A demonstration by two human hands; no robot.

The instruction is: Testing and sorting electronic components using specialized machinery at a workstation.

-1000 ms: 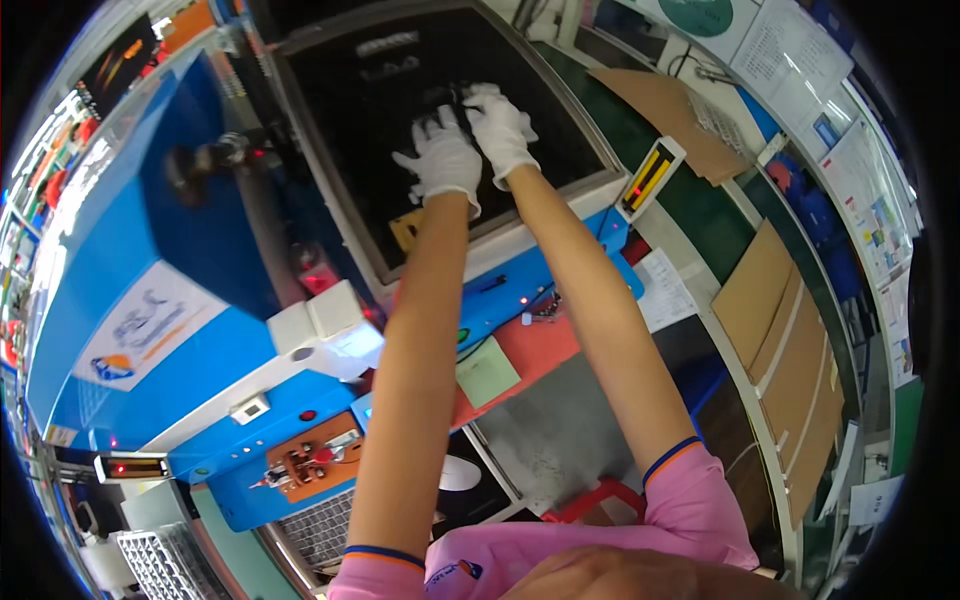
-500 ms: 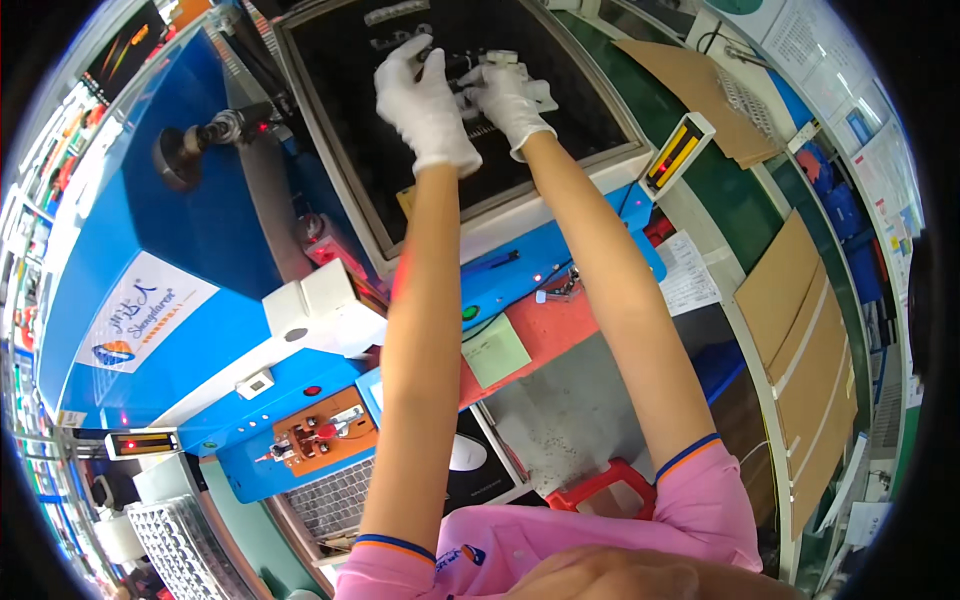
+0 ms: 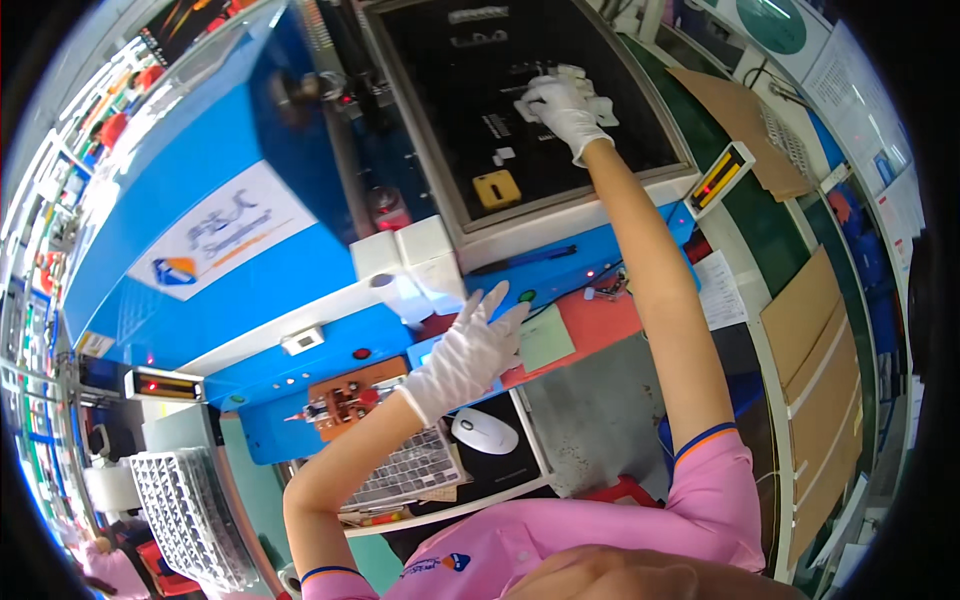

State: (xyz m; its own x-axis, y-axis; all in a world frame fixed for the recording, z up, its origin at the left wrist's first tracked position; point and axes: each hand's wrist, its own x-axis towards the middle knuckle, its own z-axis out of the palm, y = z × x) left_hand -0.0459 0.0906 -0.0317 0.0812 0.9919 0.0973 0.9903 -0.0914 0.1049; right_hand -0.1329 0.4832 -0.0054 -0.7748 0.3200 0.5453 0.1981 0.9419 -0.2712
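Note:
A white glove covers my right hand [image 3: 565, 110], which rests on the black bed [image 3: 440, 120] of a blue and white machine. Its fingers are bent down among small white blocks [image 3: 600, 110]; their tips are hidden, so what they pinch cannot be made out. On the same bed lie a yellow block [image 3: 497, 190] and small white pieces [image 3: 505, 154]. My left hand [image 3: 465, 355], also gloved, is off the bed with its fingers stretched out and nothing in them. It is near the machine's front panel, left of a green button [image 3: 527, 296].
A white mouse [image 3: 485, 430] and a keyboard [image 3: 410, 470] sit below my left hand. A pen [image 3: 530, 260] lies along the blue front. A black and yellow sensor bar [image 3: 722, 180] stands at the bed's right corner. Cardboard sheets [image 3: 810, 330] line the right.
My left hand has left the bed and come down and back toward the front panel. My right hand stays at the white blocks. The whole view has shifted, uncovering the yellow block.

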